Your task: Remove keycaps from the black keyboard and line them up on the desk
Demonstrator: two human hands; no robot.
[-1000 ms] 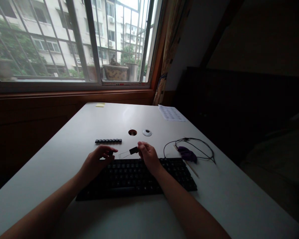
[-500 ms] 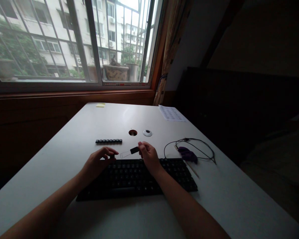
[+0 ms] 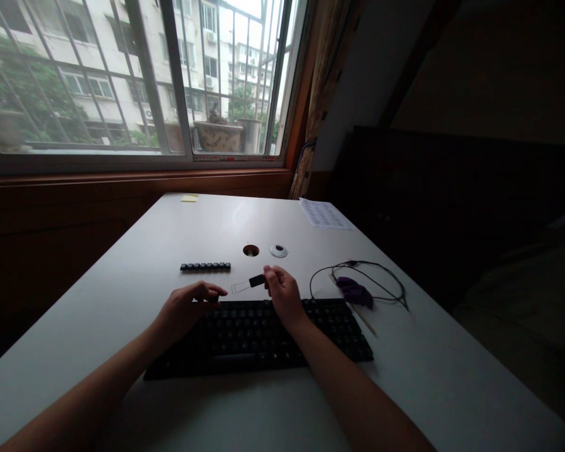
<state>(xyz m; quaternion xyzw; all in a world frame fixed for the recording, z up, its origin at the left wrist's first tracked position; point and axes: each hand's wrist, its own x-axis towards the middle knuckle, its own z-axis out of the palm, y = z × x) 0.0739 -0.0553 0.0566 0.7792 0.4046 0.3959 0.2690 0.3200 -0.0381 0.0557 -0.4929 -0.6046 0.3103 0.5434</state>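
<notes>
Keyboard (image 3: 245,333) matt plastic; desk (image 3: 117,289) smooth, glossy far side; puller handle (image 3: 257,280) matt, plastic-looking; right, cloth bundle (image 3: 355,292); far right, paper (image 3: 324,214).

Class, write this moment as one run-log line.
left hand: pinching small dark piece | right hand: holding wire-loop tool | keyboard: near both hands | keycap row: beyond keyboard

Single head-worn view, set above the near side of the white desk (image 3: 122,282), facing forward and down, left hand (image 3: 181,309) and right hand (image 3: 285,298) at close range, keyboard (image 3: 245,333) low centre, window (image 3: 175,81) farther off, upper left.
</notes>
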